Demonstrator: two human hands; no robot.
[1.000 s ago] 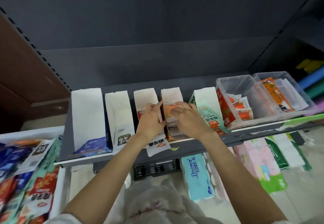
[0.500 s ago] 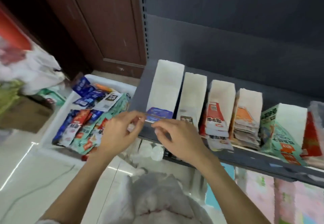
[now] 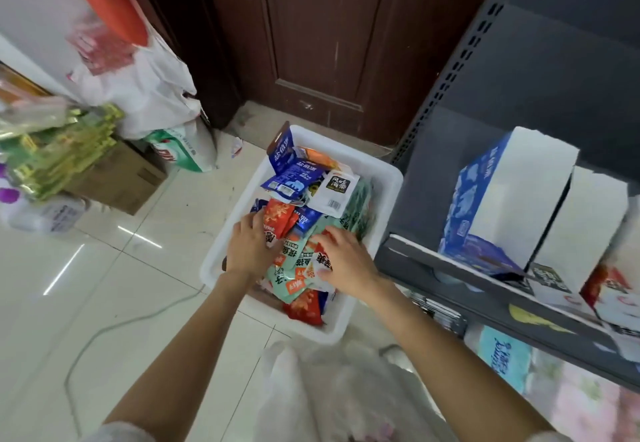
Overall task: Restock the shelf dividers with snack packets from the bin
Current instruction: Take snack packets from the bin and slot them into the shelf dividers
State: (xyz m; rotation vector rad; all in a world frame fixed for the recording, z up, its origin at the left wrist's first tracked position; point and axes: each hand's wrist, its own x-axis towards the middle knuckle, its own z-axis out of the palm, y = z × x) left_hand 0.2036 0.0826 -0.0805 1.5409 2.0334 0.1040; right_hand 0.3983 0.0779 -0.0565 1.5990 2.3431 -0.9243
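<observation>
Since the packets lie mixed, left hand (image 3: 247,249) and right hand (image 3: 341,260) rest on the pile in the white bin (image 3: 388,178) on the floor, fingers loosely spread, sorting, gripping nothing clearly; shelf dividers (image 3: 519,192) wait beyond at right.

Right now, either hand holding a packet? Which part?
Cannot tell. Both hands, left and right, lie on the packets in the white bin; no clear grip shows.
</observation>
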